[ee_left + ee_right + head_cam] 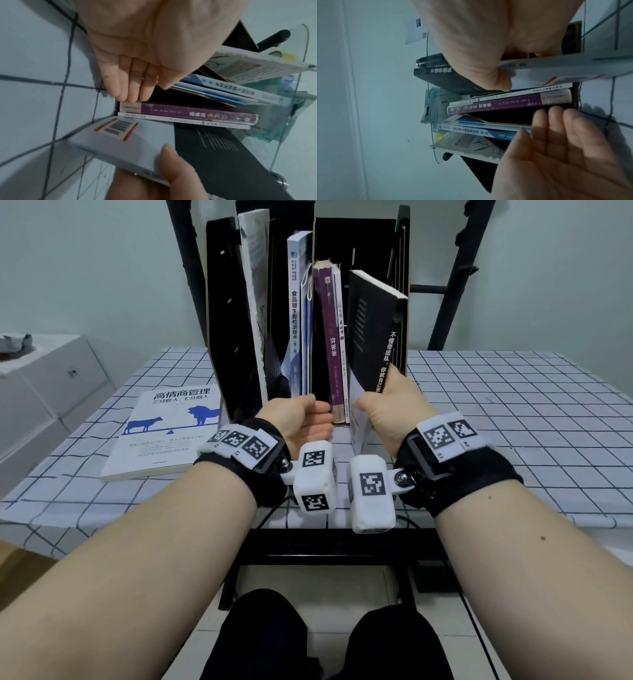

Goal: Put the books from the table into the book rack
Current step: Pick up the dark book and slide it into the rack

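A black book rack (pixel 226 320) stands on the checked table (pixel 513 405) with several books upright in its slots. My right hand (pixel 376 402) grips the lower spine end of a black-and-white book (pixel 373 316), which tilts right in the rightmost slot. Its thumb (pixel 173 162) lies on the white part of the cover. My left hand (pixel 318 414) is held flat with straight fingers (pixel 126 86), the tips touching the lower end of a purple book (pixel 327 337) in the middle slot. A white book with blue animals (pixel 164 433) lies flat on the table, left of the rack.
A white drawer cabinet (pixel 51 385) stands beyond the table's left edge. A black metal frame (pixel 452 275) rises behind the rack. A gap stays between the purple book and the blue-white books (pixel 299 313) to its left.
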